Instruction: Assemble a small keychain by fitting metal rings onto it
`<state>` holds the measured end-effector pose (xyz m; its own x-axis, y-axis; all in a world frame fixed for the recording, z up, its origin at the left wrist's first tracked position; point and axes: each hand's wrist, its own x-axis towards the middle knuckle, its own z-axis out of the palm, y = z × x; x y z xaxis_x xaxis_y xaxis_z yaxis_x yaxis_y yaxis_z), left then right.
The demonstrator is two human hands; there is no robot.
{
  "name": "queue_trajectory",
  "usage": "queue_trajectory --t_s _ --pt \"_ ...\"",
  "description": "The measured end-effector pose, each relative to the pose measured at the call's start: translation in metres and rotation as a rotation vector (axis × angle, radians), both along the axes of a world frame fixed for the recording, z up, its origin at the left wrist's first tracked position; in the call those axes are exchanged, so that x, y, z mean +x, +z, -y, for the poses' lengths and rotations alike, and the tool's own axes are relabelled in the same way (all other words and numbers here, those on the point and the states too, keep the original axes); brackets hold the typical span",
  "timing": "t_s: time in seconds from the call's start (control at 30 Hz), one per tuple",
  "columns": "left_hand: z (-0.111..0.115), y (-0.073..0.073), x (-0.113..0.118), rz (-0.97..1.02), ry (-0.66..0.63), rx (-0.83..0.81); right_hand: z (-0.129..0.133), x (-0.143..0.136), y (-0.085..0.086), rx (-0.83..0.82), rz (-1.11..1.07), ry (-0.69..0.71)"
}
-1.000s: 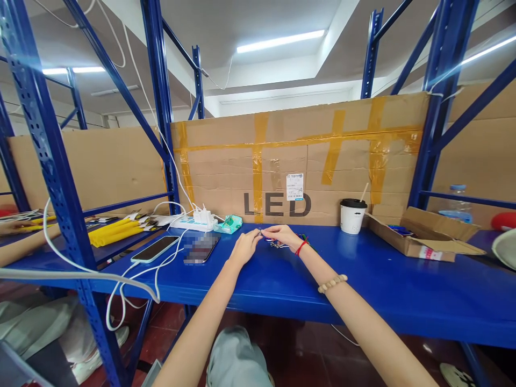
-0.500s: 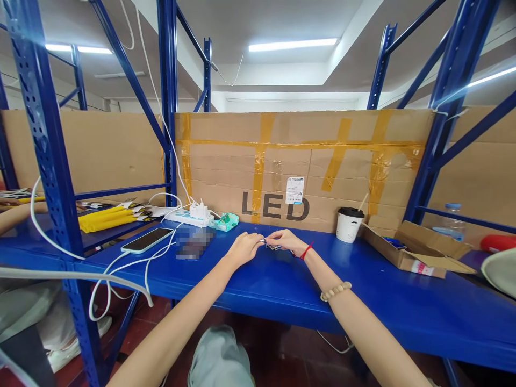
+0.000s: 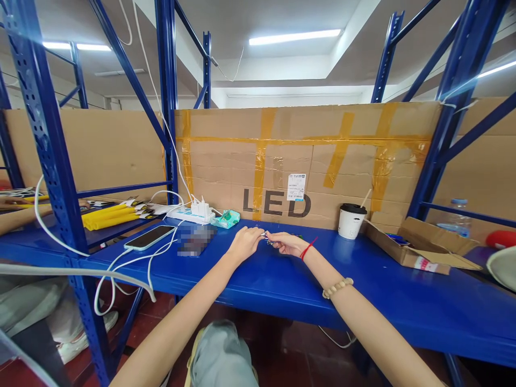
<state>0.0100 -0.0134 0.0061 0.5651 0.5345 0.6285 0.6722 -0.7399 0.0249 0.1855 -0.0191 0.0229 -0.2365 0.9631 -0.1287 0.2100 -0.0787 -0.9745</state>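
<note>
A taped cardboard sheet (image 3: 306, 161) printed "LED", with a white label too small to read, backs the blue shelf (image 3: 363, 290). An open carton (image 3: 419, 247) holds something blue, perhaps packets. A lidded paper cup (image 3: 351, 221) carries a straw. Left hand (image 3: 245, 243) and right hand (image 3: 287, 244) meet, fingertips pinching a small metal piece (image 3: 266, 236) above the shelf.

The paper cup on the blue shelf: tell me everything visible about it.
The paper cup is white with a small dark mark on its side and a black lid; a pale straw or stirrer sticks up from the lid, leaning right. It stands upright on the blue shelf, close to the cardboard sheet marked LED, left of an open cardboard box. Neither hand touches it.
</note>
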Motion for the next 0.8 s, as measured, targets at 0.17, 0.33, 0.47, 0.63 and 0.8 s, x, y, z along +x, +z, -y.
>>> queue_trajectory --t_s 0.17,0.33,0.47,0.63,0.8 --pt "-0.0008 0.0011 -0.0016 0.043 -0.034 -0.056 -0.0006 -0.0007 0.0002 -0.024 -0.038 -0.007" --pt "0.0016 0.0022 -0.0004 0.124 -0.049 -0.115 -0.0013 -0.0023 -0.0021 0.103 -0.016 -0.066" --pt "0.0008 0.0023 0.001 0.188 0.036 -0.185 -0.0039 -0.0059 -0.0037 0.348 -0.009 -0.183" --pt "-0.003 0.0009 -0.0004 0.243 0.06 -0.215 -0.005 -0.0063 -0.001 0.616 0.003 -0.242" --pt "-0.004 -0.0002 -0.0008 0.235 0.018 -0.259 -0.0039 -0.0029 0.0013 0.798 0.185 -0.195"
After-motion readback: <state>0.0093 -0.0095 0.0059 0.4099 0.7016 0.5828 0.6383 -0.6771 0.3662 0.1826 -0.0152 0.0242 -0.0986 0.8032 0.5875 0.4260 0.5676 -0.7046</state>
